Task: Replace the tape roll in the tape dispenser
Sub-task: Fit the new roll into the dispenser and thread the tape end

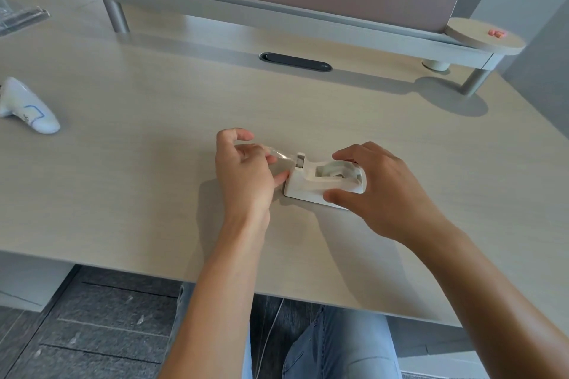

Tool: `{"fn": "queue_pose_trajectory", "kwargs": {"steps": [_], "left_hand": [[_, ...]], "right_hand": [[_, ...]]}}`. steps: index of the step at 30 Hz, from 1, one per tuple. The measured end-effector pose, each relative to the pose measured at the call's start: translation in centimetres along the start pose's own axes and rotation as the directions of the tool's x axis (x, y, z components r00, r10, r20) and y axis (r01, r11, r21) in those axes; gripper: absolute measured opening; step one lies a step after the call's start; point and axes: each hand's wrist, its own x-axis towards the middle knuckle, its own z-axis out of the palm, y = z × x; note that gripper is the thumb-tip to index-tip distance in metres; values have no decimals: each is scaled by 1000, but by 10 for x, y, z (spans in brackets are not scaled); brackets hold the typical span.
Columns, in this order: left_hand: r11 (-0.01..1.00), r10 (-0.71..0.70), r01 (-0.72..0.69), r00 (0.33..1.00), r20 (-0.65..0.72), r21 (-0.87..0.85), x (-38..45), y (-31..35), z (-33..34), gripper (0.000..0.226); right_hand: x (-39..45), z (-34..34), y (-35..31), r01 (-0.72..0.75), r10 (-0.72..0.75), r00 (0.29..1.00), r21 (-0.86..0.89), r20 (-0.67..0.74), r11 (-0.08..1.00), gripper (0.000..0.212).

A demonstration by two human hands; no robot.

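Note:
A white tape dispenser (pixel 311 183) sits flat on the light wooden desk (pixel 154 194), its cutter end pointing left. A tape roll (pixel 337 172) lies in its well, partly covered by my fingers. My right hand (pixel 378 191) grips the dispenser's rear, thumb on the near side and fingers over the top. My left hand (pixel 243 172) pinches a strip of clear tape (pixel 281 157) that runs from my fingertips to the cutter.
A white object with blue markings (pixel 29 108) lies at the far left. A dark cable grommet (pixel 295 61) sits in the desk behind the dispenser. A partition on metal legs (pixel 118 14) bounds the back, with a round wooden shelf (pixel 485 35) at right.

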Motion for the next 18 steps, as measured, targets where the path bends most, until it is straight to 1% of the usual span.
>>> {"fn": "queue_pose_trajectory", "kwargs": {"steps": [2,5,6,8,12,16,17,18], "left_hand": [[1000,-20,20,1000,-6,-1,1,-1,-1,26],[996,-85,85,996,7,-14,1,-3,-4,19],[994,-107,107,994,25,-18,1,-3,-5,20],[991,-132,134,989,64,-30,1,-2,-7,30],[994,-107,105,989,105,26,2,-2,-7,40],[991,-53,41,994,97,126,3,-8,-8,39],[986,-47,31,995,93,165,3,-9,-9,38],[979,-46,26,994,97,201,2,-9,-10,36]], "right_hand": [[0,0,0,0,0,1000,1,1,1000,57],[0,0,-1,-5,5,1000,-3,7,1000,58],[0,0,-1,-9,9,1000,-5,10,1000,58],[0,-1,-1,-13,13,1000,-5,12,1000,58],[0,-1,-2,-14,14,1000,1,12,1000,58],[1,-2,-2,-18,18,999,5,31,1000,63],[2,-3,-3,-36,34,999,55,35,998,64],[3,-4,-5,-63,59,998,141,37,988,64]]}}
